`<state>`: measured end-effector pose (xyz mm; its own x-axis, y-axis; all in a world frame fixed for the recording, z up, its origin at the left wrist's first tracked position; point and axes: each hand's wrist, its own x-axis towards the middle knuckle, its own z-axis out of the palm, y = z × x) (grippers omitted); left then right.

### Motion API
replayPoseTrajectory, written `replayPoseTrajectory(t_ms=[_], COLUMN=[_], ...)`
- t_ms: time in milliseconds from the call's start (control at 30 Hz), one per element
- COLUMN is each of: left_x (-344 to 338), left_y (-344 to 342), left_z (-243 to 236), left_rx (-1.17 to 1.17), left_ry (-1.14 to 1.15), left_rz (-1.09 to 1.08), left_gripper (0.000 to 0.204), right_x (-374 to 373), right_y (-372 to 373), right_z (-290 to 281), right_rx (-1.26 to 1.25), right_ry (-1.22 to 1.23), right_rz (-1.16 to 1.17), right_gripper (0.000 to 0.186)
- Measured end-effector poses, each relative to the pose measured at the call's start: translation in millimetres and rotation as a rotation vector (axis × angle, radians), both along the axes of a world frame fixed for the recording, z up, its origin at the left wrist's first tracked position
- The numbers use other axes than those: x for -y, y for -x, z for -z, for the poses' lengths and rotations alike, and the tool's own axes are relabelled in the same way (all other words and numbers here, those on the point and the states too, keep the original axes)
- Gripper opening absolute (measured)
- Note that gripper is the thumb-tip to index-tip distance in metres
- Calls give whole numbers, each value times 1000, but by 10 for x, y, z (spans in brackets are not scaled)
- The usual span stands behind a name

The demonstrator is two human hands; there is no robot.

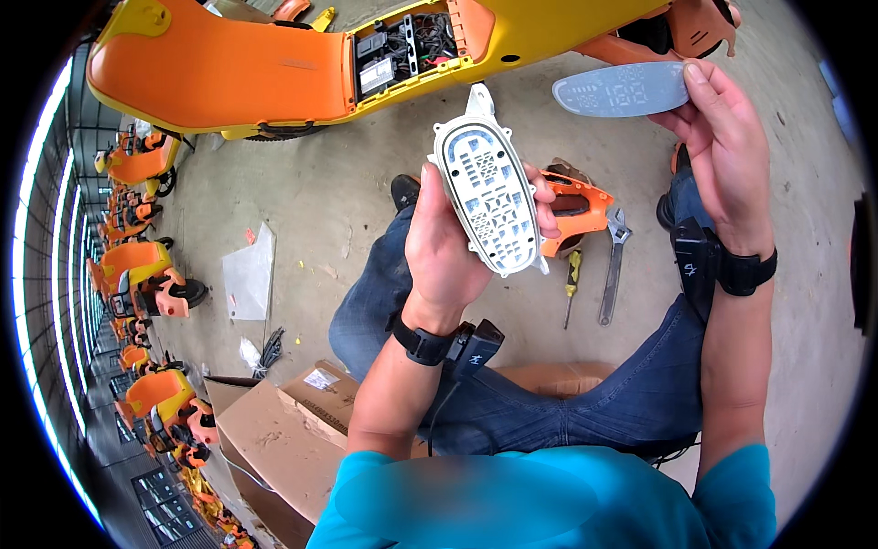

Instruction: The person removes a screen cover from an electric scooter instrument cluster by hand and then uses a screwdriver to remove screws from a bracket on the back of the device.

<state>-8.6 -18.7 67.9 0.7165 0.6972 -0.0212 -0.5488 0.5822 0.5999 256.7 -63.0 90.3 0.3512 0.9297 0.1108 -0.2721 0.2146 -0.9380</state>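
Note:
My left hand [444,242] is closed round an oval white scooter dashboard housing [489,197]. Its face has cut-out digit segments and bars, and a mounting tab sticks out at the far end. To the right, my right hand [727,137] pinches one end of a thin grey oval display film [622,90] between thumb and fingers. The film carries faint printed segments much like the housing's. It is held up apart from the housing, farther away and to the right. Part of the housing's right edge is covered by my left fingers.
A yellow and orange scooter [238,69] stands across the far side, its wiring bay [402,55] exposed. On the floor lie an orange plastic part [581,220], an adjustable wrench [613,274] and a screwdriver [572,279]. A cardboard box [274,439] is at my left; more scooters [137,274] line up beyond.

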Motion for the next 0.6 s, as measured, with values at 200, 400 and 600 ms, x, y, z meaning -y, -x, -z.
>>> replayPoseTrajectory(t_ms=[200,400,600], left_x=[-40,-30,-16], left_y=[95,201,190], left_z=[-77,-128,-174], left_rx=[18,11,83], left_ry=[-75,-64,-76], left_rz=[-78,-101,-120], left_gripper=[77,74,72], right_x=[-22,-42,-44], right_y=[58,82,57], right_z=[12,43,75], right_rx=[36,31,30], right_ry=[41,66,78], right_rz=[-2,10,-16], right_gripper=[22,20,19])
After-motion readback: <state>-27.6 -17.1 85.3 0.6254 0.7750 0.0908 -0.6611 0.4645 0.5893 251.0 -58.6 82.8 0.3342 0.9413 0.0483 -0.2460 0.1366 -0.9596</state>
